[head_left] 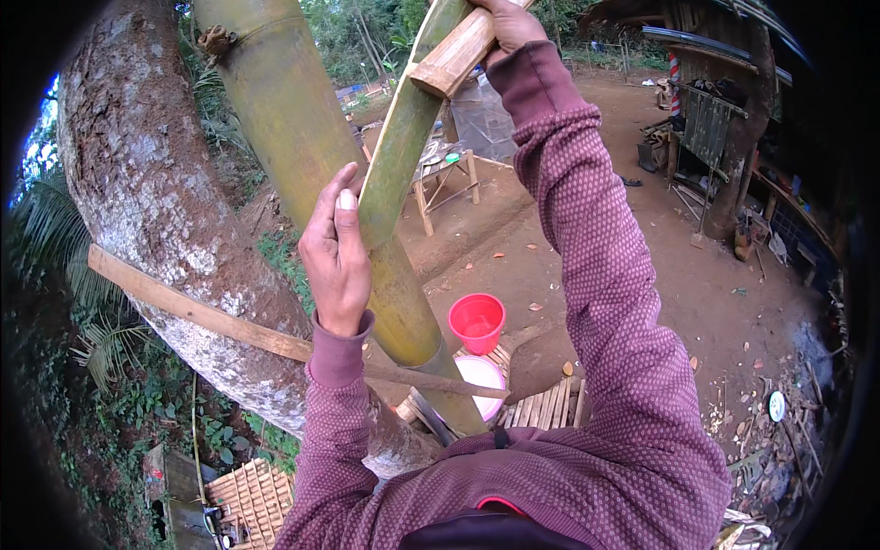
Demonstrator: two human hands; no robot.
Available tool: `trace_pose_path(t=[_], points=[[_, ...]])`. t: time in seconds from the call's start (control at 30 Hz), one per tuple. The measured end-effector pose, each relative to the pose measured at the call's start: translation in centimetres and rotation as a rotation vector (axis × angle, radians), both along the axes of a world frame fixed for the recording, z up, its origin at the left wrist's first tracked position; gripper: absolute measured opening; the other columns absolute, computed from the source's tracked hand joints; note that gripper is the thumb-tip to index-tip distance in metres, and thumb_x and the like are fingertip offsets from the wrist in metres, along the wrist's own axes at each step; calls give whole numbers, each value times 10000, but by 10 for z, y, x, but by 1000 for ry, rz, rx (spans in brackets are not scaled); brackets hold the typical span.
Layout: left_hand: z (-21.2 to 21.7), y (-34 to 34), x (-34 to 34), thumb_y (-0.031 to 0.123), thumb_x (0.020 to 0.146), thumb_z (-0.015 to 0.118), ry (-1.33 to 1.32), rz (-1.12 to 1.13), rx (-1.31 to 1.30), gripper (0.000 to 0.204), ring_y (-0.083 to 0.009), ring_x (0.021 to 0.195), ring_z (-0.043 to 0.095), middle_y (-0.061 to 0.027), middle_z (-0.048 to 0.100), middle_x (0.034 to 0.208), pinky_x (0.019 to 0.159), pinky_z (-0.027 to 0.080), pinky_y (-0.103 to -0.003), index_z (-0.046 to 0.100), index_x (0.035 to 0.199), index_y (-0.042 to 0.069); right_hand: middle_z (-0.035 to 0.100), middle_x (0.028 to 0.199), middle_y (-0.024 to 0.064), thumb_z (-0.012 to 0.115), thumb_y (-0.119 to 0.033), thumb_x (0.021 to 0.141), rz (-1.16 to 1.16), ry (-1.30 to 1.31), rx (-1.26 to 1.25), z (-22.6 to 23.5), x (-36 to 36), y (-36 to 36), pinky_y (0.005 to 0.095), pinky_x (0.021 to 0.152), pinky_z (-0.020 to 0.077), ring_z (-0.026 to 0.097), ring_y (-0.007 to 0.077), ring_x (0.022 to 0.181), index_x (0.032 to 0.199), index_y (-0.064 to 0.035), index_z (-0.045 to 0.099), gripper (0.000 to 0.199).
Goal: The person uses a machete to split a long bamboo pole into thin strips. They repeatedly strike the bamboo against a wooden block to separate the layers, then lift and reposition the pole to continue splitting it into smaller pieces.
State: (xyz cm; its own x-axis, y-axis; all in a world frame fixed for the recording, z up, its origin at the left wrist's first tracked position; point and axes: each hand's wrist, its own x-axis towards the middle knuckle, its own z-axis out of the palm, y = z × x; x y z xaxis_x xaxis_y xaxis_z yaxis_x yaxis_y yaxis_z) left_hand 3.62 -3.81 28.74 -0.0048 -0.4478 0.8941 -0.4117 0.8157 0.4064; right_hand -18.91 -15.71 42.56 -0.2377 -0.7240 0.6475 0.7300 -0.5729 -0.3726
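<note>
My right hand (511, 26) is raised at the top and closed around a pale, squared wooden block (458, 53). The block lies across a green bamboo length (403, 147) with a pale cut edge. My left hand (337, 261) is beside that length's lower end, fingers stretched upward and thumb raised, holding nothing I can see. Just behind it rises a thick yellow-green bamboo pole (284, 101), which reaches down toward my body. Whether the green length is joined to the pole, I cannot tell.
A leaning, bark-covered trunk (147, 137) stands at left. A long wooden slat (202, 310) crosses it behind my left forearm. Below are a red bucket (477, 321), a white basin (484, 374) and a bamboo table (449, 174). A shed (715, 119) stands at right.
</note>
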Motion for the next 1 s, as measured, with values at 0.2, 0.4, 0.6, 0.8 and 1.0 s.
trace_pose_path(t=[0.2, 0.4, 0.6, 0.8, 1.0], points=[[12, -2, 22, 102, 890, 540, 52, -261, 262, 335, -142, 920, 592, -128, 617, 1019, 772, 476, -234, 501, 1168, -81, 613, 859, 171, 741, -120, 697, -56, -56, -61, 18, -19, -10, 384, 675, 545, 636, 264, 721, 968, 95, 517, 413], [21, 10, 58, 27, 847, 591, 124, -206, 166, 322, -89, 808, 593, -88, 618, 979, 679, 487, -197, 526, 1142, -83, 632, 836, 133, 710, -117, 734, -75, -80, 23, 53, 38, -9, 376, 671, 550, 635, 264, 691, 982, 75, 553, 352], [26, -11, 54, 33, 863, 577, 206, -217, -28, 312, -65, 783, 556, -46, 607, 954, 686, 474, -190, 536, 1157, -66, 625, 819, 117, 717, -105, 725, -96, -123, -22, 79, 37, 2, 367, 628, 543, 626, 241, 672, 943, 59, 567, 312], [36, -10, 58, 72, 875, 576, 288, -273, -107, 327, -79, 776, 549, -46, 603, 921, 734, 456, -218, 527, 1168, -63, 620, 818, 123, 701, -100, 734, -36, -103, -23, 100, 49, -9, 390, 653, 533, 619, 263, 674, 950, 56, 549, 306], [58, -26, 62, 67, 863, 590, 321, -288, -157, 305, -71, 762, 559, -46, 616, 877, 712, 478, -213, 549, 1139, -55, 610, 844, 144, 724, -109, 691, -45, -134, -11, 123, 43, -28, 382, 620, 507, 608, 265, 676, 957, 104, 532, 391]])
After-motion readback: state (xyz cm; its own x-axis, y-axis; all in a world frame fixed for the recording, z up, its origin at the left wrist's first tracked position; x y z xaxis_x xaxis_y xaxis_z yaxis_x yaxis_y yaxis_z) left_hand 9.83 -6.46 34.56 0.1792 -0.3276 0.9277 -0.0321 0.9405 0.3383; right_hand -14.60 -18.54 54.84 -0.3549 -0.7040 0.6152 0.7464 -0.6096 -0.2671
